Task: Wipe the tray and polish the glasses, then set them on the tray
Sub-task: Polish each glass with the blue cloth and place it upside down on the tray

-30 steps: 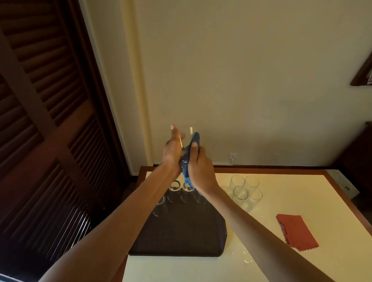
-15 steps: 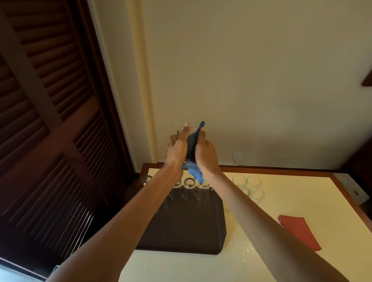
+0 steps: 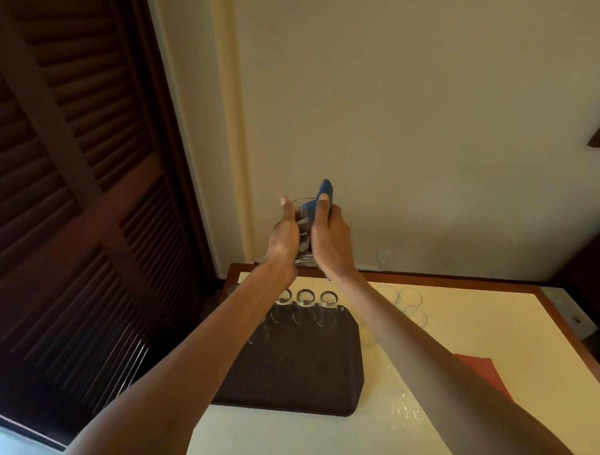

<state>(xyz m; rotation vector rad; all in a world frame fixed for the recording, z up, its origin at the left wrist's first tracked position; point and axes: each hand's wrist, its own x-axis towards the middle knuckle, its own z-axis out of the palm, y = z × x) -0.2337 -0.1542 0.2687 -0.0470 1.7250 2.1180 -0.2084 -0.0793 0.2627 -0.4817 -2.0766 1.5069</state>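
Observation:
I hold a clear glass (image 3: 303,234) raised in front of the wall, above the table's far edge. My left hand (image 3: 284,235) grips its left side. My right hand (image 3: 329,239) pinches a blue cloth (image 3: 322,197) against the glass's rim and right side; part of the cloth sits inside the glass. Below, a dark tray (image 3: 305,370) lies on the table with a row of upturned glasses (image 3: 305,306) along its far edge. My left forearm hides some of that row. A few more glasses (image 3: 409,304) stand on the bare table to the right of the tray.
The cream table (image 3: 495,324) has a brown wooden border. A red cloth (image 3: 485,371) lies on it to the right, partly behind my right forearm. Dark louvred doors (image 3: 67,197) fill the left side. A wall socket (image 3: 383,255) sits low on the wall.
The blue cloth has shifted up over the glass's rim and my hands have turned slightly around the glass, at about the same height. The view has tilted a little.

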